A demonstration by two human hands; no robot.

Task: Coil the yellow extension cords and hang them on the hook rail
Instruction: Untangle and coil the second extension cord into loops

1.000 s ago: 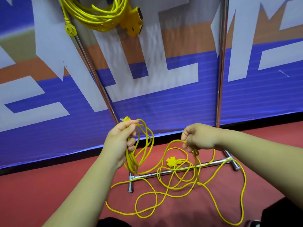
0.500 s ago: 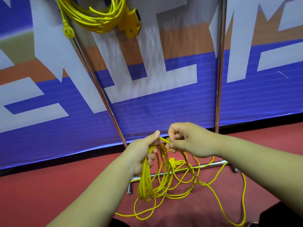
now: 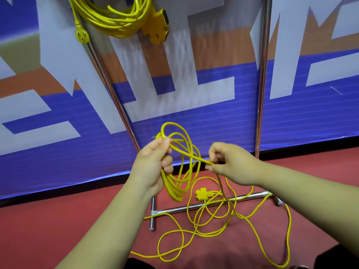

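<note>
Yellow extension cord [image 3: 173,188], partly coiled: several loops are bunched in the left hand [image 3: 153,164], fingers curled round them, with the plug end [image 3: 158,135] poking out above the thumb. Right hand [image 3: 231,164]: thumb and fingertips pinch a single strand running across from the coil. The remainder lies in loose tangled loops on the red floor [image 3: 58,220], draped over the base bar [image 3: 213,203] of a chrome rack, with the socket end [image 3: 202,194] just behind that bar. Second yellow cord [image 3: 116,20], coiled, hangs at top left against the rack, its plug [image 3: 82,35] dangling and its socket block [image 3: 158,26] beside it. Blue, white and orange banner [image 3: 194,123] behind.
</note>
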